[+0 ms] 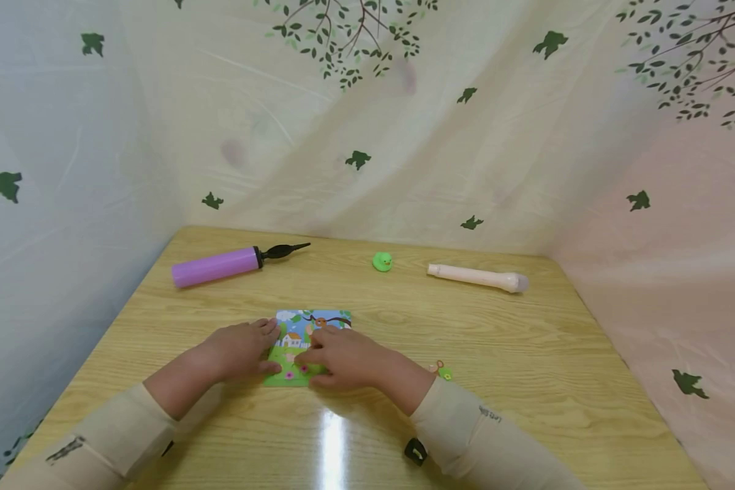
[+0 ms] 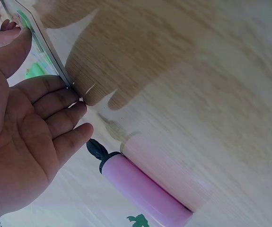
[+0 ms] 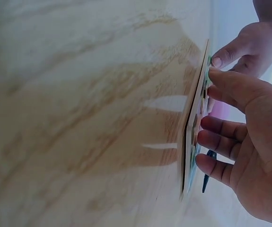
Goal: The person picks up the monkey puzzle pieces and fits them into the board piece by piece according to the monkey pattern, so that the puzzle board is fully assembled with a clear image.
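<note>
A flat picture board (image 1: 282,380), printed with a house, a fence, flowers and a branch, lies on the wooden table in the head view. My left hand (image 1: 241,348) rests at its left side, thumb over the lower left part and fingertips along the edge. The right hand (image 1: 350,357) is over the right half, its fingertips touching the printed face and covering part of it. In the right wrist view the board (image 3: 192,137) shows edge-on, with the right fingertips (image 3: 206,163) against it. A small colourful cutout piece (image 1: 444,371) lies beside the right forearm.
Along the back of the table (image 1: 527,354) lie a purple hand pump (image 1: 216,267) with a black nozzle, a green toy duck (image 1: 382,261) and a pale toy microphone (image 1: 474,275). A small black object (image 1: 415,451) is by the right sleeve. Patterned curtains (image 1: 318,136) enclose the table.
</note>
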### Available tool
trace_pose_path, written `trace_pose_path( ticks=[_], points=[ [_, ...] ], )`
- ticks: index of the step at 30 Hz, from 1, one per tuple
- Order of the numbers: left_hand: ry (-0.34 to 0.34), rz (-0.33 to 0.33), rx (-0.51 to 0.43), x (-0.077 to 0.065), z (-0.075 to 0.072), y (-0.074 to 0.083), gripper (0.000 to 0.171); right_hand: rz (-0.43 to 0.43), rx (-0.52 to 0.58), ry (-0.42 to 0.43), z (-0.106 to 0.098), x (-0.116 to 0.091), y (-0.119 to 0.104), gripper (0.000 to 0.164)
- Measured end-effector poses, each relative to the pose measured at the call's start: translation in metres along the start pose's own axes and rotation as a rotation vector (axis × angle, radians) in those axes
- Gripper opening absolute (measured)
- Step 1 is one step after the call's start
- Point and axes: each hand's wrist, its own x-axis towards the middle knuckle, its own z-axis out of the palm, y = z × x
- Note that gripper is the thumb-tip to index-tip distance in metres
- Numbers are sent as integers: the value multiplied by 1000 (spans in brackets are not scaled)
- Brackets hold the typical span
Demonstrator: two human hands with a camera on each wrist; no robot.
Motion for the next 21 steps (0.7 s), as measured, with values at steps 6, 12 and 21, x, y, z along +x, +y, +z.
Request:
trace_pose_path(
  ticks=[6,12,21],
  points=[
    [-9,1,0,-1,-1,1,77,-22,-24,5,0,1,-1,42],
    [-22,0,-10,-2,-4,3,76,-29,-30,2,-2,1,-2,45],
    [-5,3,4,-3,-5,4,76,-19,-27,-7,-3,1,-2,45]
  ],
)
